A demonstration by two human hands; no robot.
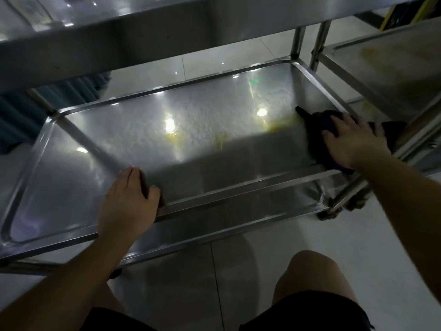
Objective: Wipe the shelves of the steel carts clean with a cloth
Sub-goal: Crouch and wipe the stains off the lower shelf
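A dark cloth point(317, 130) is lying crumpled at the right end of the steel shelf point(202, 130). The shelf is shining, with yellowish smears showing mid-surface

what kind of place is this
Probably a commercial kitchen or canteen back room: a steel cart with tray shelves, a second cart beside it, and a pale tiled floor. A hand presses a cloth on the shelf.

Dim room, glossy pale tiled floor point(274, 259) reflecting lights, blue pleated curtain point(19, 115) at left.
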